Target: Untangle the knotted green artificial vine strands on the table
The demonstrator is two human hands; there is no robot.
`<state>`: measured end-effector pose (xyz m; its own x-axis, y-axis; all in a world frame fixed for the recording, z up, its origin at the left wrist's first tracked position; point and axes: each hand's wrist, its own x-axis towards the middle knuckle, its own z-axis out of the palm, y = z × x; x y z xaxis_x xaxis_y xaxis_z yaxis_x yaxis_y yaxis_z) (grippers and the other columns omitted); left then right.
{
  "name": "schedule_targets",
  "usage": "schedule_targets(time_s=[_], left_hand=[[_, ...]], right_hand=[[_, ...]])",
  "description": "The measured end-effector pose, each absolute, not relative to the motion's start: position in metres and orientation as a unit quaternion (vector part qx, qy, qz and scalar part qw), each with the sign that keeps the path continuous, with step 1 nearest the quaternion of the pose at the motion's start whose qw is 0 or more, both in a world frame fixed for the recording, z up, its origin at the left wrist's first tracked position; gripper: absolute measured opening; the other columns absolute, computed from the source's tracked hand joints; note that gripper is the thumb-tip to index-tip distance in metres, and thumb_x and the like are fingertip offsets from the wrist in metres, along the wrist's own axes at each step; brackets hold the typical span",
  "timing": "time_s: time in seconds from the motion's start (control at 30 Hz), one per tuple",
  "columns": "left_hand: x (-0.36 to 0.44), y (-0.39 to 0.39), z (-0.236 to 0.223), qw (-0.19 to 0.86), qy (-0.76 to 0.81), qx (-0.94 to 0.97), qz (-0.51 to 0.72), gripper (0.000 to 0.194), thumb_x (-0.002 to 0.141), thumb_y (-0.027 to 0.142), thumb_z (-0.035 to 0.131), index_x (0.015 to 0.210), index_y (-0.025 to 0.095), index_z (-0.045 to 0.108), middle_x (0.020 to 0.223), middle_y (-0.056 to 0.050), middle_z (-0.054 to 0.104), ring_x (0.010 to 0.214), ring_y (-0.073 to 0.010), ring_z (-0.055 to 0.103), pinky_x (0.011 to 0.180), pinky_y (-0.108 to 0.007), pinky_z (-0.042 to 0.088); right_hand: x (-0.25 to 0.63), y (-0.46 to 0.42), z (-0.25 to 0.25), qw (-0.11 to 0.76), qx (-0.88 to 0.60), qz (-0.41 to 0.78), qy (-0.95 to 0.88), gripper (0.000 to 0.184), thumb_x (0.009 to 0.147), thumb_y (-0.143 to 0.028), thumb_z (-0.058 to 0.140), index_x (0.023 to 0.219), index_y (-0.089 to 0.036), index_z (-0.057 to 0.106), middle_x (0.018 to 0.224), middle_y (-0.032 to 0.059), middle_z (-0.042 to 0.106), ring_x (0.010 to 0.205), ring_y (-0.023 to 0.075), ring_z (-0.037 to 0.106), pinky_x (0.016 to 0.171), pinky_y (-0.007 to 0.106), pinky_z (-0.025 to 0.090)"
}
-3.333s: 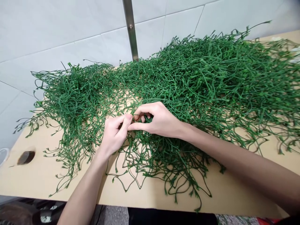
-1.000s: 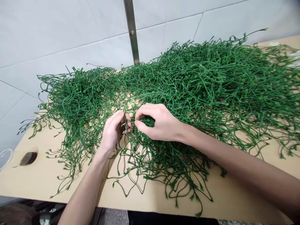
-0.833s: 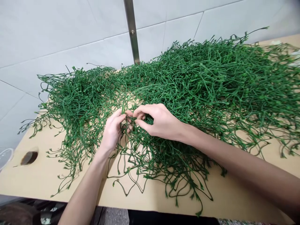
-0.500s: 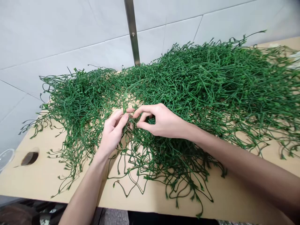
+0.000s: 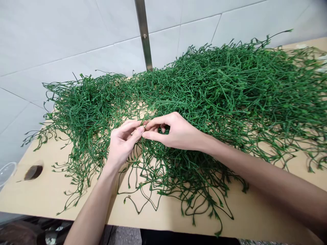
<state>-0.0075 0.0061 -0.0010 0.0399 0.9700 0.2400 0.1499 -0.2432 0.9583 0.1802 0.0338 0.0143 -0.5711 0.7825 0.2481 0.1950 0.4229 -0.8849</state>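
Note:
Over the middle of the pile, both hands meet fingertip to fingertip. My left hand (image 5: 123, 141) pinches a thin green artificial plant stem (image 5: 144, 119) between thumb and fingers, its upper part sticking out above the thumb. From the right, my right hand (image 5: 168, 131) closes thumb and forefinger on the same spot, touching my left fingertips. The small part gripped there is mostly covered by the fingers. All around spreads a large tangle of green artificial plant stems (image 5: 204, 85) with small budded tips, heaped highest at the right.
The stems lie on a light wooden board (image 5: 143, 217) with a dark round hole (image 5: 33, 172) at its left. A metal upright (image 5: 144, 35) stands against the tiled wall (image 5: 63, 30) behind. At the left edge is a clear plastic container (image 5: 7, 173), partly in view.
My right fingers have closed in and moved slightly left to meet my left fingertips. The stem in my left hand has tipped from upright to leaning right.

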Motion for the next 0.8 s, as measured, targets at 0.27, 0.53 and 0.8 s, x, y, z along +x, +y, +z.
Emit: schedule_targets(time_s=[0.27, 0.53, 0.8], left_hand=[[-0.009, 0.008, -0.003, 0.478, 0.493, 0.515, 0.512, 0.029, 0.06, 0.032, 0.087, 0.083, 0.018, 0.077, 0.072, -0.002, 0.07, 0.058, -0.009, 0.057, 0.058, -0.023, 0.05], [-0.004, 0.003, 0.01, 0.486, 0.482, 0.578, 0.444, 0.024, 0.074, 0.035, 0.078, 0.086, 0.018, 0.063, 0.07, 0.003, 0.063, 0.056, -0.0066, 0.053, 0.053, -0.018, 0.043], [0.001, 0.0, 0.012, 0.463, 0.466, 0.624, 0.423, 0.029, 0.081, 0.045, 0.069, 0.085, 0.02, 0.055, 0.058, 0.006, 0.053, 0.052, -0.0084, 0.045, 0.051, -0.02, 0.036]], right_hand=[[0.183, 0.037, 0.015, 0.321, -0.293, 0.438, -0.787, 0.017, 0.084, -0.025, 0.064, 0.087, -0.012, 0.073, 0.074, 0.0009, 0.068, 0.066, 0.0077, 0.054, 0.065, 0.022, 0.041], [0.181, 0.035, 0.017, 0.31, -0.309, 0.447, -0.78, 0.012, 0.081, -0.023, 0.062, 0.079, -0.013, 0.066, 0.071, -0.0016, 0.062, 0.061, 0.0062, 0.044, 0.06, 0.021, 0.036], [0.182, 0.035, 0.021, 0.279, -0.322, 0.487, -0.762, 0.011, 0.078, -0.023, 0.06, 0.076, -0.013, 0.065, 0.069, -0.0018, 0.059, 0.06, 0.007, 0.043, 0.059, 0.023, 0.035]])
